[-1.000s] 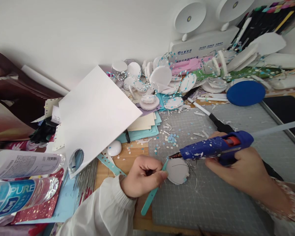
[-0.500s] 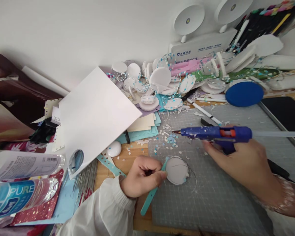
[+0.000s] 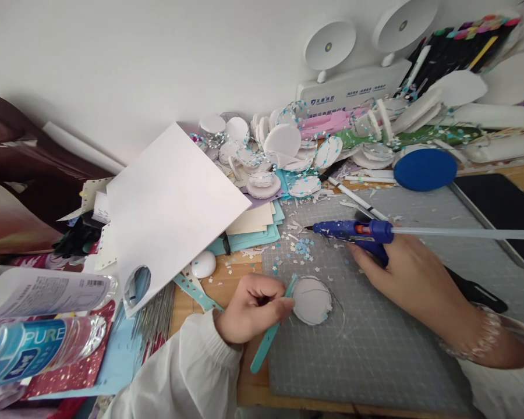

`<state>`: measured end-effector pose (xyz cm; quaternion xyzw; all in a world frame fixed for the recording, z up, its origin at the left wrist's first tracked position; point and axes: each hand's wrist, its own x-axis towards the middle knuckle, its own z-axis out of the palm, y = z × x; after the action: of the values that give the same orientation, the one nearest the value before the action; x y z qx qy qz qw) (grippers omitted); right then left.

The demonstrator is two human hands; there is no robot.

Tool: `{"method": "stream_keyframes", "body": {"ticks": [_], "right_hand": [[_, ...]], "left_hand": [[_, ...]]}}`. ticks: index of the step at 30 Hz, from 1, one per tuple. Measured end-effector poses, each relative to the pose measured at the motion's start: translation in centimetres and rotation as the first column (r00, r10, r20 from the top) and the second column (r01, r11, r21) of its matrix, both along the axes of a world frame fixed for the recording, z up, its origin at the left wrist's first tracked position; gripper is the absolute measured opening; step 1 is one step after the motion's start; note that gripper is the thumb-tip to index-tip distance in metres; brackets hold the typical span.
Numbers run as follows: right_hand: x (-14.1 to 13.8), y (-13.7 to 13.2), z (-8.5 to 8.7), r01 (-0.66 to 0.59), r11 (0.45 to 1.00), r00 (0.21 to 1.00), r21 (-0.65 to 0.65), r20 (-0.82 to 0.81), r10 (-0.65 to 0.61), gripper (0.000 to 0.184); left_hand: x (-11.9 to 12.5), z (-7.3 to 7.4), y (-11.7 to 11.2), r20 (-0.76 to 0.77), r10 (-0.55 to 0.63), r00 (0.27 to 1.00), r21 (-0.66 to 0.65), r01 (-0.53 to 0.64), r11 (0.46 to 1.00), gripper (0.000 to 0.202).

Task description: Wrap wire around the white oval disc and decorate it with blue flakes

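My left hand (image 3: 257, 308) pinches a pair of teal tweezers (image 3: 266, 346). Their tip reaches the left edge of a round white disc (image 3: 311, 301) on the cutting mat. Thin wire loops around this disc, and a few small pale-blue stars cling to its lower right edge. My right hand (image 3: 413, 285) is closed around the handle of a blue hot glue gun (image 3: 349, 230), low over the mat with its nozzle pointing left. A long translucent glue stick (image 3: 454, 233) sticks out of its back end. Small blue and white stars (image 3: 303, 247) are scattered just below the nozzle.
The grey cutting mat (image 3: 353, 361) lies on a wooden table. White discs with star-trimmed wire (image 3: 283, 141) pile up along the wall. A white board (image 3: 179, 198) leans at left, near a water bottle (image 3: 39, 349). A blue disc (image 3: 425, 170) and a phone (image 3: 502, 212) are at right.
My right hand has moved left and turned over the glue gun, which sits slightly further left and lower. My left hand, the tweezers and the disc stay almost the same; the view has shifted slightly.
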<state>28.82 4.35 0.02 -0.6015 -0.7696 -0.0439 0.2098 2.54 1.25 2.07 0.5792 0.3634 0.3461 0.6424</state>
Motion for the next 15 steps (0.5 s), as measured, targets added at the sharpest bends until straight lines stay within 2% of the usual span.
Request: {"method": "stream_keyframes", "body": {"ticks": [3, 7, 11, 15], "right_hand": [[0.3, 0.0, -0.2, -0.049, 0.999, 0.996, -0.018, -0.079, 0.048, 0.016], [0.6, -0.2, -0.2, -0.057, 0.998, 0.991, 0.015, -0.124, 0.059, 0.015], [0.9, -0.7, 0.1, -0.113, 0.994, 0.983, 0.008, -0.143, 0.113, 0.011], [1.7, -1.3, -0.7, -0.132, 0.991, 0.976, 0.021, -0.173, 0.134, 0.022]], "left_hand": [[-0.2, -0.4, 0.2, -0.012, 0.043, 0.999, -0.038, -0.043, 0.998, 0.047], [-0.2, -0.4, 0.4, -0.004, 0.17, 0.985, -0.061, -0.17, 0.984, 0.041], [0.2, 0.5, 0.1, -0.004, 0.246, 0.969, -0.049, -0.246, 0.968, 0.037], [0.6, 1.9, -0.6, 0.0, 0.247, 0.969, -0.05, -0.247, 0.968, 0.035]]}}
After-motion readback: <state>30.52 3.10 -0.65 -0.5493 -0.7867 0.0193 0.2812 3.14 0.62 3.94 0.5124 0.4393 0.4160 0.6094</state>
